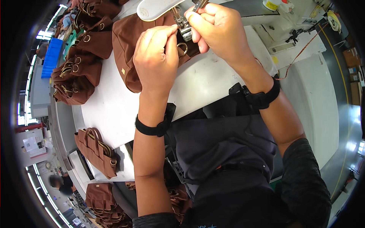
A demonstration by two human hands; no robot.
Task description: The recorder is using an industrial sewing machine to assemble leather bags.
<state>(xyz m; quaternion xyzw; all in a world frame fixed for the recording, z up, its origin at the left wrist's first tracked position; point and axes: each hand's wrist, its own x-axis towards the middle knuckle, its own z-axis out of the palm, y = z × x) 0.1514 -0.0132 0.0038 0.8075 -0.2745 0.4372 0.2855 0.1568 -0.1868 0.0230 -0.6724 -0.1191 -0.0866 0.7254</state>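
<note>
Both hands at the machine foot, above the brown bag.
The left hand (156, 57) is curled, its fingertips just beside the metal foot (185, 34) of the white machine (155, 10); the right hand (218, 32) is bent in a pinch at the foot's other side. Whether either hand grips anything cannot be told. The bag (124, 41) lies on the white table (203, 85), partly behind the left hand; 1 ring (186, 47) shows between the hands. More bags (89, 49) stand at left.
</note>
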